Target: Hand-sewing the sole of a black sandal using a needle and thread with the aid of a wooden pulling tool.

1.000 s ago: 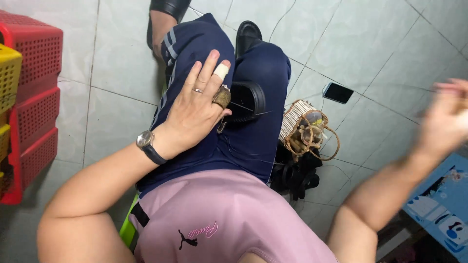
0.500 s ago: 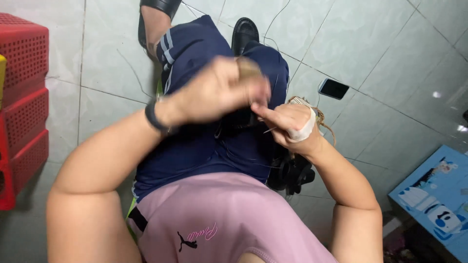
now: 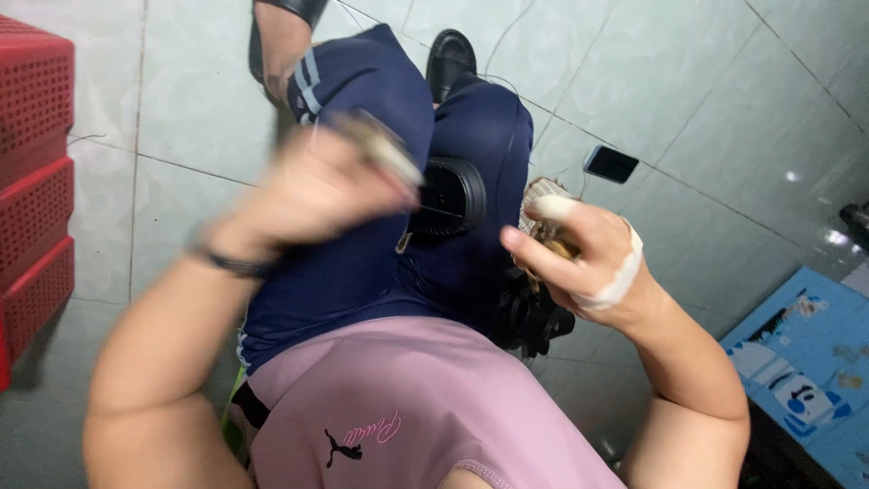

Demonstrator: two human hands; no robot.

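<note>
My left hand (image 3: 312, 195) is raised over my lap and blurred by motion. It is closed around a small tan piece (image 3: 385, 149) that sticks out past the fingers. My right hand (image 3: 579, 254) has white tape on one finger and across the palm. It hovers by my right thigh with its fingertips pinched together. A thin thread (image 3: 439, 210) runs across a round black object (image 3: 450, 195) on my lap towards those fingertips. I wear a dark watch on my left wrist, navy trousers and a pink shirt.
A woven basket (image 3: 536, 192) with rings sits on the tiled floor, partly hidden behind my right hand, with a black bundle (image 3: 529, 317) below it. A dark phone (image 3: 611, 164) lies farther out. Red crates (image 3: 36, 181) stand at the left and a blue box (image 3: 806, 362) at the right.
My right hand came back from far out on the right to beside my lap. My left hand lifted off my thigh and swung up and left with the tan piece.
</note>
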